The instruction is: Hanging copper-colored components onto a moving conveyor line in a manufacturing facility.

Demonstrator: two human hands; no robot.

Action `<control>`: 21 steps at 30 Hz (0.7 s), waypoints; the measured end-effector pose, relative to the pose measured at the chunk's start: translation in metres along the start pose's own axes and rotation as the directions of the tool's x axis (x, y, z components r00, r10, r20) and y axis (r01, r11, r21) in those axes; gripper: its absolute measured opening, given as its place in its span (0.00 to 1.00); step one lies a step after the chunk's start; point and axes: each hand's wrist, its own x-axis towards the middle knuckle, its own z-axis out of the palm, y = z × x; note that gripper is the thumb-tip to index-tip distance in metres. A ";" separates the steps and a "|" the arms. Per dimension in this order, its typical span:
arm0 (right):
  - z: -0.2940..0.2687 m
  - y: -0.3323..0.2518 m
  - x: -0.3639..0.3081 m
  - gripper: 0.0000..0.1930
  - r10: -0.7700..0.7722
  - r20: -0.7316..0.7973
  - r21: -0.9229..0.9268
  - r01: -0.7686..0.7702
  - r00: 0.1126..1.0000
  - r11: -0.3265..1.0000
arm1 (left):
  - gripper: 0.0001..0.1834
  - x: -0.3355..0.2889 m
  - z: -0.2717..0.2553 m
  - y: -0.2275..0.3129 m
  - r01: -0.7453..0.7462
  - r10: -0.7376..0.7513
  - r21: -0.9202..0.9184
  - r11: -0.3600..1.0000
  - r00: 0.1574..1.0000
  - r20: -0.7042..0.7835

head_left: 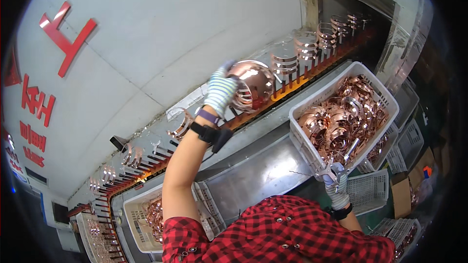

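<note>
My left hand (pixel 222 90), in a striped glove, is stretched out over the conveyor line with its fingers closed on the edge of a shiny copper-coloured dome (pixel 258 80). The dome sits among the upright pegs of the line. At the near corner of a white plastic basket (pixel 298 125), my right hand (pixel 337 182), also gloved, is closed on a small silvery metal bracket with prongs (pixel 329 170). Heaped in that basket are many curved, shiny copper-coloured bands (pixel 336 117). Part of the right hand's grip is hidden by the bracket.
A conveyor (pixel 292 86) with red-brown pegs curves along the wall, carrying stacked copper-coloured rings (pixel 306 46). A metal tray (pixel 258 163) lies below. Another basket (pixel 134 214) of copper pieces stands at left. Crates (pixel 368 192) and a cardboard box (pixel 402 197) are at right.
</note>
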 end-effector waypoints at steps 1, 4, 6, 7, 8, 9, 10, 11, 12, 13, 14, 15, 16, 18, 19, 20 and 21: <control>-0.002 0.005 -0.002 0.14 0.002 -0.006 -0.006 -0.002 1.000 1.000 | 0.15 0.001 0.020 0.005 0.197 -0.187 -0.099 0.975 0.977 0.102; -0.004 -0.003 0.000 0.11 0.083 0.071 0.108 -0.091 0.994 0.990 | 0.21 0.003 0.080 0.019 0.386 -0.359 -0.214 0.897 0.920 0.156; -0.005 0.016 -0.013 0.12 0.066 0.024 0.170 -0.069 0.998 0.983 | 0.19 0.010 0.104 0.030 0.314 -0.288 -0.370 0.875 0.950 0.125; -0.007 0.019 -0.017 0.13 0.112 0.035 0.266 -0.118 0.993 0.957 | 0.19 0.020 0.118 0.014 0.276 -0.276 -0.507 0.817 0.958 0.076; -0.010 0.014 -0.019 0.13 0.127 0.020 0.262 -0.128 0.992 0.957 | 0.21 0.029 0.125 -0.002 0.309 -0.295 -0.584 0.750 0.948 0.123; -0.010 0.000 -0.018 0.15 0.166 0.033 0.411 -0.165 0.985 0.897 | 0.21 0.050 0.122 -0.045 0.306 -0.377 -0.624 0.719 0.926 0.019; -0.014 -0.005 -0.020 0.17 0.244 0.013 0.536 -0.212 0.970 0.817 | 0.20 0.052 0.135 -0.042 0.299 -0.371 -0.507 0.808 0.927 -0.045; -0.019 0.001 -0.023 0.17 0.263 -0.009 0.537 -0.217 0.965 0.815 | 0.19 0.051 0.140 -0.038 0.281 -0.347 -0.373 0.884 0.930 -0.122; -0.024 0.006 -0.024 0.17 0.275 0.066 0.623 -0.255 0.959 0.740 | 0.17 0.060 0.129 -0.058 0.266 -0.324 -0.311 0.912 0.934 -0.150; -0.027 0.008 -0.024 0.18 0.276 0.142 0.695 -0.295 0.951 0.656 | 0.15 0.068 0.122 -0.078 0.252 -0.300 -0.249 0.935 0.937 -0.179; -0.038 0.006 -0.024 0.18 0.243 0.032 0.513 -0.225 0.970 0.828 | 0.15 0.047 0.144 -0.012 0.473 -0.495 -0.541 0.696 0.861 0.116; -0.041 0.001 -0.022 0.18 0.230 0.050 0.517 -0.222 0.972 0.826 | 0.17 0.061 0.129 -0.034 0.425 -0.466 -0.367 0.827 0.884 -0.025; -0.043 -0.002 -0.020 0.18 0.217 0.071 0.574 -0.218 0.974 0.790 | 0.19 0.064 0.114 -0.056 0.484 -0.535 -0.448 0.752 0.845 0.013; -0.047 -0.006 -0.020 0.17 0.302 0.169 0.832 -0.300 0.938 0.467 | 0.31 0.063 0.106 -0.063 0.508 -0.583 -0.425 0.749 0.810 -0.059; -0.050 -0.006 -0.021 0.17 0.306 0.174 0.830 -0.306 0.936 0.466 | 0.33 0.061 0.100 -0.068 0.569 -0.591 -0.431 0.700 0.801 0.099; -0.049 -0.007 -0.021 0.17 0.295 0.159 0.835 -0.288 0.942 0.470 | 0.30 0.061 0.093 -0.073 0.574 -0.587 -0.368 0.731 0.805 0.088; -0.048 -0.007 -0.022 0.16 0.283 0.143 0.839 -0.269 0.948 0.473 | 0.28 0.061 0.088 -0.079 0.576 -0.583 -0.303 0.759 0.809 0.079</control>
